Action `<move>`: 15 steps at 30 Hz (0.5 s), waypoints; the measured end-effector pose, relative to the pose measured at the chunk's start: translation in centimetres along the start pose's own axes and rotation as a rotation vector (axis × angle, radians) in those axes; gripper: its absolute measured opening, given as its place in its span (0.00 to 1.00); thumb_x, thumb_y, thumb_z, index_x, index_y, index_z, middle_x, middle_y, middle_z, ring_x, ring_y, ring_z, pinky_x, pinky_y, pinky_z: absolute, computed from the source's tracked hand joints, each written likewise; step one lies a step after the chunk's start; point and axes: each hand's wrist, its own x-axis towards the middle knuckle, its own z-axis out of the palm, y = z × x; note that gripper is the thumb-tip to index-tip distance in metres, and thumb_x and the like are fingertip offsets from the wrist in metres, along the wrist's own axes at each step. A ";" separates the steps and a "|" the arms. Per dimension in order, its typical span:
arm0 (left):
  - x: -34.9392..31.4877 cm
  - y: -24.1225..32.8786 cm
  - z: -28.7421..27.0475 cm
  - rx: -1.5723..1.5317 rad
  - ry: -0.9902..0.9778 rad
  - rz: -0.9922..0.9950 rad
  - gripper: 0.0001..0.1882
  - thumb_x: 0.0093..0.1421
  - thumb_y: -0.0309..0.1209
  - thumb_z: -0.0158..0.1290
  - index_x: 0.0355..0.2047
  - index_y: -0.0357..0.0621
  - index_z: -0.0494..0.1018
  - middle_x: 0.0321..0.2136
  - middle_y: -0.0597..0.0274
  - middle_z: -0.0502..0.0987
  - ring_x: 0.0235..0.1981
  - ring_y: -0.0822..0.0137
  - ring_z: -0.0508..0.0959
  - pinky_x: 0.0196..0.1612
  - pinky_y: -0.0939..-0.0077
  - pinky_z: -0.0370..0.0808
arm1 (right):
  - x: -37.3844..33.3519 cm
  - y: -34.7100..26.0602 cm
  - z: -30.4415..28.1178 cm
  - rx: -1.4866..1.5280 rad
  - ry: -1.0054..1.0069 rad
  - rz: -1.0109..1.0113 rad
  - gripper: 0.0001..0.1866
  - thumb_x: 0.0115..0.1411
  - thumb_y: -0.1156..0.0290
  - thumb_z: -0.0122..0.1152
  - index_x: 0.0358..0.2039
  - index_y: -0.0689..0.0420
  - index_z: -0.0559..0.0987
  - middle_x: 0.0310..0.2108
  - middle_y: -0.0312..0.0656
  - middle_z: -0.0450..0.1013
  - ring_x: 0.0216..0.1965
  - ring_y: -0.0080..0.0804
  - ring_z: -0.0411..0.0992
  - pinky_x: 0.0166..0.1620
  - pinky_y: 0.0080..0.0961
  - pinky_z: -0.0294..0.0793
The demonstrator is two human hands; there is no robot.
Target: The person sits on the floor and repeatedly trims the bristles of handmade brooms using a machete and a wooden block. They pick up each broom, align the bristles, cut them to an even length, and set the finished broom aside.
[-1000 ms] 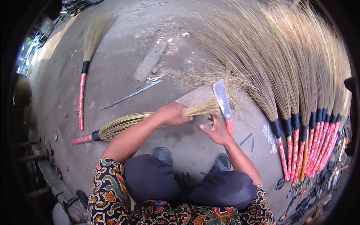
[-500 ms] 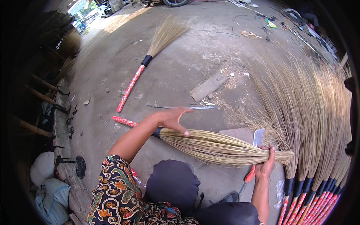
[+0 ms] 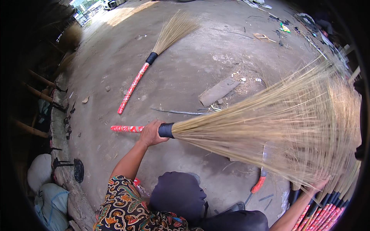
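My left hand [image 3: 151, 133] is wrapped round the red patterned handle of a broom [image 3: 216, 131], just beside the black binding [image 3: 166, 130]. The broom lies across in front of me, its long straw bristles fanned wide to the right and blurred by motion. Among the lower bristle ends is my right hand [image 3: 319, 184], its fingers smeared and partly covered by straw. Under the fan, a knife [image 3: 258, 184] with an orange-red handle stands out; its blade shows faintly through the bristles.
Another broom [image 3: 152, 58] lies on the ground ahead. Several brooms with red handles [image 3: 322, 213] are stacked at the right. A flat wooden piece [image 3: 219, 91] and a dark strip [image 3: 177, 111] lie beyond the bristles. Sacks [image 3: 51, 202] sit at the far left.
My left hand, open above the bristles before, now grips the handle. My right hand has released the gathered bristle ends and moved right and down. The bristles have spread into a wide fan.
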 end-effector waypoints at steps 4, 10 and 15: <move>3.9 0.7 -2.2 0.026 0.257 -0.131 0.34 0.43 0.46 0.74 0.49 0.47 0.77 0.43 0.52 0.80 0.44 0.46 0.83 0.47 0.52 0.81 | -0.9 -1.1 -5.4 -0.173 0.049 -0.035 0.42 0.75 0.42 0.46 0.74 0.64 0.56 0.73 0.53 0.60 0.73 0.47 0.60 0.73 0.46 0.60; 16.3 -3.7 -9.0 0.057 0.190 -0.415 0.43 0.48 0.53 0.72 0.56 0.37 0.75 0.50 0.39 0.80 0.51 0.43 0.82 0.53 0.51 0.78 | -4.7 2.5 -9.0 -0.232 0.092 0.088 0.41 0.75 0.40 0.46 0.74 0.59 0.60 0.72 0.54 0.61 0.71 0.47 0.63 0.71 0.44 0.63; 25.5 -4.9 -10.6 0.376 0.417 -0.453 0.49 0.56 0.65 0.63 0.61 0.32 0.71 0.53 0.33 0.77 0.60 0.39 0.74 0.59 0.47 0.74 | -5.0 6.3 -11.0 -0.637 -0.045 0.107 0.40 0.73 0.41 0.51 0.72 0.60 0.63 0.66 0.51 0.68 0.62 0.45 0.71 0.62 0.42 0.70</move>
